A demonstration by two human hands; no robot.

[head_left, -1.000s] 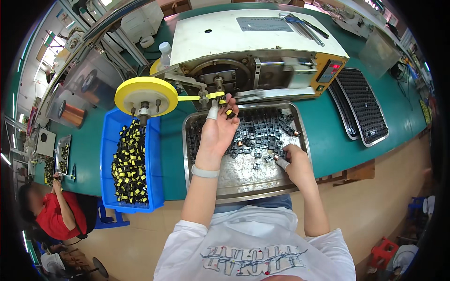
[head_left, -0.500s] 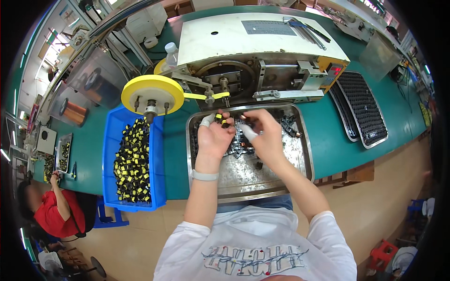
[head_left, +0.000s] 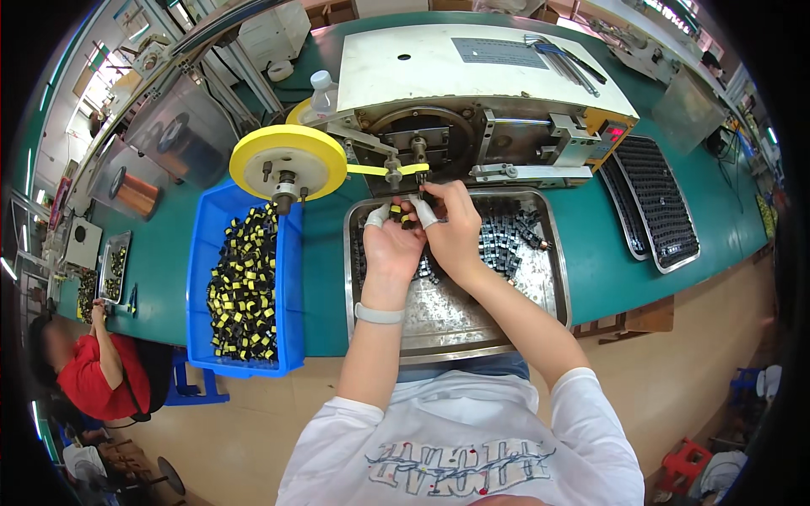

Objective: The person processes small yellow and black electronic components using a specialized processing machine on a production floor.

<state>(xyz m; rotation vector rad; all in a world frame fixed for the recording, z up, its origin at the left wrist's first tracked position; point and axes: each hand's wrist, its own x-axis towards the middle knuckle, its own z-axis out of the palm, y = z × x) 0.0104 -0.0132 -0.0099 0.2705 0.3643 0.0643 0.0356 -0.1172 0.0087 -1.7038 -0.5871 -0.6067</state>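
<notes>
My left hand (head_left: pixel 391 250) is palm up over the metal tray (head_left: pixel 460 333), its fingers curled around small black coil bobbins (head_left: pixel 396 212) with yellow tape. Close beside it, my right hand (head_left: pixel 456 234) reaches up to the front of the taping machine (head_left: pixel 396 76). Its fingers are pinched just below the end of the yellow tape strip (head_left: pixel 367 169); a small dark part shows at the fingertips, probably a bobbin, partly hidden. White covers wrap some fingertips on both hands. From the yellow tape roll (head_left: pixel 251 173) the strip runs right to the machine's guide. Bobbins (head_left: pixel 504 244) lie in rows in the tray.
Left of the tray stands a blue bin (head_left: pixel 291 312) heaped with yellow-taped bobbins. Two dark trays of parts (head_left: pixel 662 207) lie at the right. Hex keys (head_left: pixel 567 63) rest on the machine. A person in red (head_left: pixel 105 371) works at the far left.
My right hand has moved from over the tray up and left to the machine's front, near the tape end. My left hand stays palm up with the bobbins. The view has shifted slightly.
</notes>
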